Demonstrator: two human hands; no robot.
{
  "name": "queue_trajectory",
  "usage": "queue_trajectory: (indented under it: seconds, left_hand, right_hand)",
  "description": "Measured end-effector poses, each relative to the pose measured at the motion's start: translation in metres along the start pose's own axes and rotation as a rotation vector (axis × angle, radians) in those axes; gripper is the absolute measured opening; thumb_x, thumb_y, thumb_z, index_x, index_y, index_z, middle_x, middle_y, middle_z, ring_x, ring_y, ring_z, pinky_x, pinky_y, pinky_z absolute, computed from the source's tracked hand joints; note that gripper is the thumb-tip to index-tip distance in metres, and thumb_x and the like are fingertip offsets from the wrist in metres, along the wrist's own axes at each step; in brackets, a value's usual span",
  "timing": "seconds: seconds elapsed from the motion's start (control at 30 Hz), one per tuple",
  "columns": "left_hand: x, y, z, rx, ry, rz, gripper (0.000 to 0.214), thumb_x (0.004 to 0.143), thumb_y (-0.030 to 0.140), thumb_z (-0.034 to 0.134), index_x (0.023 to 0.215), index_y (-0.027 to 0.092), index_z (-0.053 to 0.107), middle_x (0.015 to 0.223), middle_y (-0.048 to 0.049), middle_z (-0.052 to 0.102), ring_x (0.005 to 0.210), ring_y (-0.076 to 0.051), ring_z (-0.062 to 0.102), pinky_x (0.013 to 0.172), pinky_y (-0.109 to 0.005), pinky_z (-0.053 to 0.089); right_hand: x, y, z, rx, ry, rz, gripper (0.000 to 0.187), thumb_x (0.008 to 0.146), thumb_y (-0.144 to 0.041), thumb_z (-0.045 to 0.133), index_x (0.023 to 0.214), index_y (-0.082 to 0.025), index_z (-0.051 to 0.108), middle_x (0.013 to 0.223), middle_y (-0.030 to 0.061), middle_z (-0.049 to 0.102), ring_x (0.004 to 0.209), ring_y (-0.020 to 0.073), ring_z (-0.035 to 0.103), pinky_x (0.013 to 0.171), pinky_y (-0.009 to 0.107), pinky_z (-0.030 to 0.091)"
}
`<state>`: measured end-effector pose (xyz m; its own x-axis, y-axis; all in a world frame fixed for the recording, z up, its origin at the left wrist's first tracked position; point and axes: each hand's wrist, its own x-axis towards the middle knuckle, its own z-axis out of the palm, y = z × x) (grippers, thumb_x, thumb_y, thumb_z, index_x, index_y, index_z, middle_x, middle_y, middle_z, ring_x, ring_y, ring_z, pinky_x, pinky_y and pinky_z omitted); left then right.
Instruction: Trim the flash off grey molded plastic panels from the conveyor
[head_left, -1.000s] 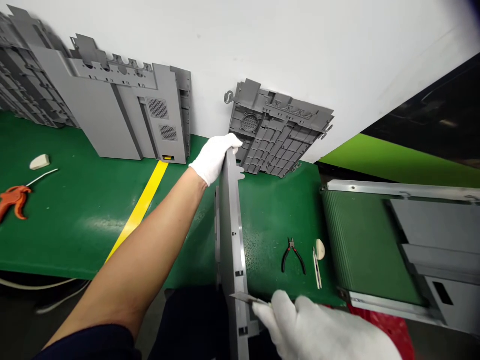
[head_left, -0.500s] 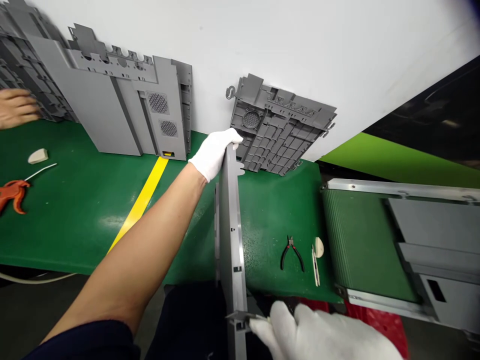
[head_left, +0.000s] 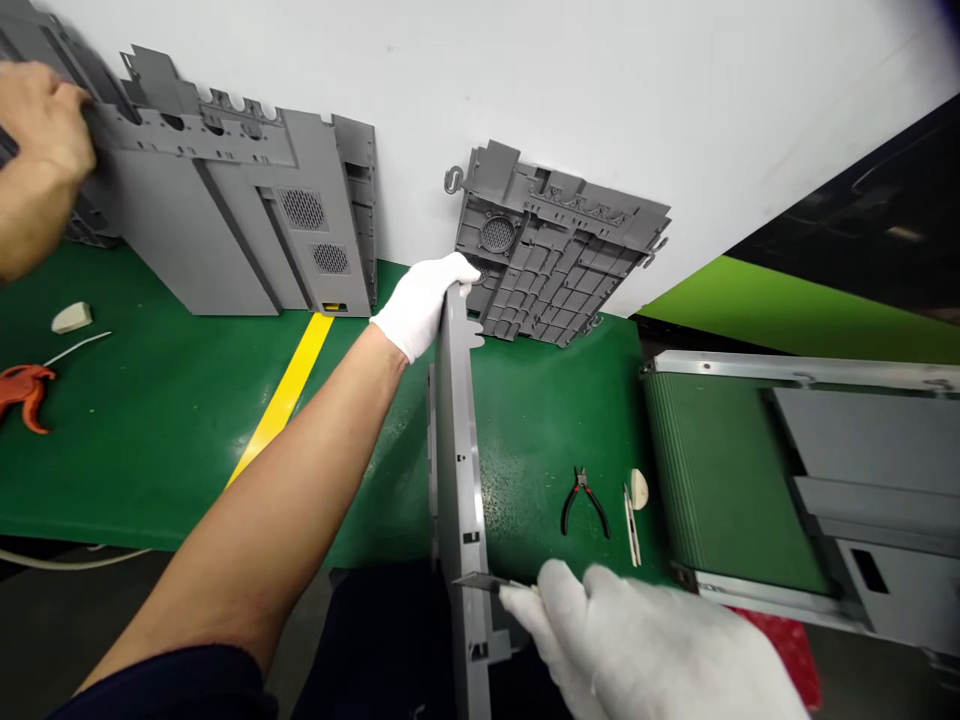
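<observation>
A grey plastic panel (head_left: 452, 430) stands on edge in front of me, its narrow side with small slots facing up. My left hand (head_left: 426, 300), in a white glove, is closed around the panel's far end. My right hand (head_left: 637, 640), also gloved, grips a utility knife (head_left: 484, 582). The blade lies across the panel's narrow edge, between two of the slots; whether it touches the plastic I cannot tell. My right hand's fingers hide most of the knife's handle.
Diagonal cutters (head_left: 583, 502), tweezers (head_left: 631, 525) and a whitish piece (head_left: 639, 490) lie right. More grey panels (head_left: 562, 250) lean on the white wall. Another person's hand (head_left: 45, 130) holds a panel (head_left: 202, 220) at left, above an orange air gun (head_left: 26, 390). A conveyor (head_left: 735, 480) carries a panel.
The knife has moved up the panel's edge, away from me, with my right hand. My left hand keeps its hold. The other person's hand has risen onto the left panel.
</observation>
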<state>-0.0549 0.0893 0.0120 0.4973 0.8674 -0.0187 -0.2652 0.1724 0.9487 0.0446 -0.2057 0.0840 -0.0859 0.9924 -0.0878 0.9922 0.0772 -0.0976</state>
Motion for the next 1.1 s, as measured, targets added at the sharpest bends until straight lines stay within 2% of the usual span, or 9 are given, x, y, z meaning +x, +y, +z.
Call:
queue_trajectory:
  seconds: [0.17, 0.4, 0.53, 0.63, 0.7, 0.73, 0.83, 0.9, 1.1]
  left_hand:
    - [0.001, -0.001, 0.002, -0.029, 0.037, 0.012, 0.026, 0.073, 0.02, 0.06, 0.054, 0.018, 0.042, 0.051, 0.0036, 0.04, 0.047, -0.006, 0.034, 0.048, -0.024, 0.03]
    - [0.0, 0.0, 0.003, -0.039, 0.048, -0.06, 0.026, 0.07, 0.025, 0.063, 0.054, 0.019, 0.043, 0.049, 0.0036, 0.042, 0.044, -0.008, 0.037, 0.045, -0.023, 0.034]
    - [0.002, -0.002, 0.001, -0.027, 0.021, -0.071, 0.028, 0.071, 0.029, 0.064, 0.054, 0.019, 0.044, 0.048, 0.0031, 0.042, 0.043, -0.009, 0.037, 0.042, -0.023, 0.032]
    - [0.004, -0.003, 0.0, -0.005, -0.009, -0.073, 0.031, 0.073, 0.03, 0.065, 0.053, 0.019, 0.043, 0.048, 0.0031, 0.041, 0.042, -0.009, 0.035, 0.041, -0.024, 0.032]
    - [0.006, -0.003, -0.001, 0.011, -0.021, -0.061, 0.033, 0.074, 0.03, 0.065, 0.052, 0.019, 0.043, 0.048, 0.003, 0.04, 0.043, -0.009, 0.035, 0.043, -0.024, 0.032]
    - [0.006, -0.002, 0.0, 0.023, -0.025, -0.064, 0.034, 0.075, 0.031, 0.065, 0.052, 0.019, 0.043, 0.048, 0.003, 0.04, 0.043, -0.009, 0.035, 0.043, -0.024, 0.032]
    - [0.004, 0.002, 0.001, 0.063, -0.032, -0.098, 0.039, 0.079, 0.039, 0.063, 0.053, 0.019, 0.043, 0.048, 0.0031, 0.039, 0.043, -0.009, 0.036, 0.043, -0.024, 0.032]
    - [0.002, 0.005, 0.001, 0.095, -0.026, -0.096, 0.042, 0.081, 0.045, 0.062, 0.053, 0.019, 0.044, 0.048, 0.0028, 0.04, 0.044, -0.01, 0.037, 0.045, -0.025, 0.033]
    - [-0.002, 0.013, -0.005, 0.228, -0.021, -0.043, 0.046, 0.086, 0.052, 0.053, 0.054, 0.019, 0.048, 0.053, 0.0007, 0.045, 0.052, -0.012, 0.043, 0.054, -0.026, 0.039]
  right_hand:
    - [0.009, 0.007, -0.009, 0.004, -0.056, -0.14, 0.042, 0.097, -0.047, 0.042, 0.061, -0.025, 0.046, 0.041, -0.0021, 0.041, 0.03, 0.0123, 0.031, 0.039, 0.035, 0.008]
    - [0.022, 0.023, -0.029, 0.177, -0.221, -0.286, 0.043, 0.1, -0.043, 0.041, 0.064, -0.023, 0.052, 0.051, -0.0026, 0.053, 0.04, 0.01, 0.039, 0.043, 0.028, 0.021]
    - [0.03, 0.023, -0.026, 0.469, -0.295, -0.117, 0.045, 0.096, -0.052, 0.046, 0.064, -0.022, 0.056, 0.055, -0.0028, 0.057, 0.048, 0.0095, 0.048, 0.048, 0.024, 0.03]
    - [0.034, 0.009, -0.015, 0.601, -0.36, 0.106, 0.04, 0.075, -0.06, 0.069, 0.064, -0.023, 0.057, 0.058, -0.0035, 0.059, 0.05, 0.0114, 0.052, 0.042, 0.022, 0.028]
    - [0.039, 0.001, -0.008, 0.638, -0.31, 0.233, 0.043, 0.065, -0.061, 0.076, 0.064, -0.024, 0.055, 0.058, -0.0039, 0.059, 0.049, 0.012, 0.05, 0.04, 0.022, 0.027]
    - [0.044, 0.0, -0.006, 0.662, -0.237, 0.292, 0.042, 0.067, -0.061, 0.074, 0.065, -0.024, 0.054, 0.058, -0.004, 0.058, 0.049, 0.0119, 0.05, 0.041, 0.022, 0.029]
    - [0.069, 0.014, -0.012, 0.749, 0.073, 0.372, 0.04, 0.09, -0.059, 0.049, 0.071, -0.024, 0.052, 0.06, -0.004, 0.053, 0.054, 0.012, 0.048, 0.051, 0.023, 0.036]
    - [0.094, 0.033, -0.019, 0.764, 0.171, 0.291, 0.045, 0.099, -0.055, 0.031, 0.074, -0.023, 0.051, 0.062, -0.0042, 0.05, 0.056, 0.0126, 0.046, 0.056, 0.025, 0.038]
    - [0.174, 0.065, -0.024, 0.468, 0.03, 0.023, 0.05, 0.099, -0.058, 0.028, 0.075, -0.023, 0.055, 0.067, -0.0032, 0.056, 0.062, 0.0136, 0.049, 0.06, 0.026, 0.036]
